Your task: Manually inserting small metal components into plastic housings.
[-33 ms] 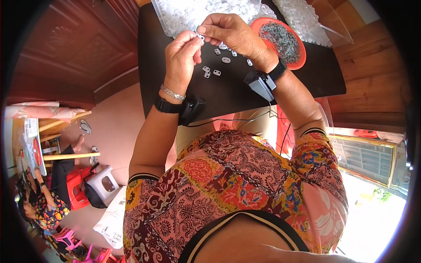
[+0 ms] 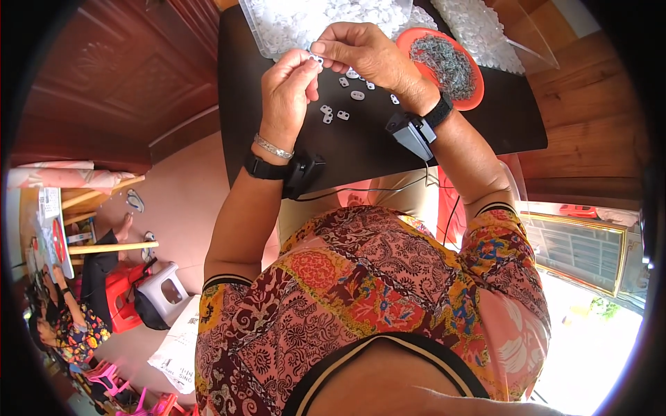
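Above the far part of the dark table, my left hand pinches a small white plastic piece with holes between thumb and fingers. My right hand meets it there, its thumb and fingers pressed together at the piece's far side. Whatever those right fingers grip is hidden. Several loose white two-hole pieces lie on the tabletop below my hands. Beyond them, a clear plastic bin is heaped with white pieces. Right of my right hand, an orange plate holds a pile of small metal parts.
A clear bag of white pieces lies at the far right of the table. Black cables run from the wrist devices across the near edge. At left, another person sits by red and grey stools.
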`<state>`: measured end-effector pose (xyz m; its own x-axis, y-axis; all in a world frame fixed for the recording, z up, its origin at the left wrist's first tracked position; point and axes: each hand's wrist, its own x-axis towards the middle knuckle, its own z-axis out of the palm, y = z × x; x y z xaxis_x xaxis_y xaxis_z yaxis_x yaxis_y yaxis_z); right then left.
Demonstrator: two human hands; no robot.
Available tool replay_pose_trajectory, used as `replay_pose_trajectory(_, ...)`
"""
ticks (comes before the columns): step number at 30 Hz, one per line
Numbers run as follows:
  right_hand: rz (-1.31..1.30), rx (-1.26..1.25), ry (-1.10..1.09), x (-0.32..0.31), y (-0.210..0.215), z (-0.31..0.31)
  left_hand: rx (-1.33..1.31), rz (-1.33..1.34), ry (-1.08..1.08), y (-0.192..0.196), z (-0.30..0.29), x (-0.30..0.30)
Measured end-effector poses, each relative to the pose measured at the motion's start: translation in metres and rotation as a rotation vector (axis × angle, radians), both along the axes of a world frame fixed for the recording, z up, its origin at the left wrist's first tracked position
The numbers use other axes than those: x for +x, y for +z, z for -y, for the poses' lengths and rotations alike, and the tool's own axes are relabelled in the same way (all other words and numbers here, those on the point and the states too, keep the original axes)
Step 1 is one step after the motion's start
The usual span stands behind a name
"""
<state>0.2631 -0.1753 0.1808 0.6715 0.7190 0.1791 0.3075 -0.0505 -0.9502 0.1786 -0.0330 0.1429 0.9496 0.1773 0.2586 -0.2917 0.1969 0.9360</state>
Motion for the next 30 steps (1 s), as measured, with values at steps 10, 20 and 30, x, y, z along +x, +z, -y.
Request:
replay_pose_trajectory(10, 0.004, -0.047, -0.028, 0.000, 0.001, 0.002, 0.048, -0.027, 0.017, -0.003, -0.001, 0.003)
replay_pose_trajectory(20, 0.239, -0.129, -0.130, -0.006, -0.003, 0.001, 0.058, -0.067, 0.028, -0.004, 0.002, 0.002)
replay_pose_trajectory(30, 0.359, -0.145, -0.209, -0.012, -0.007, -0.007, -0.039, -0.052, 0.048, -0.008, 0.005, 0.003)
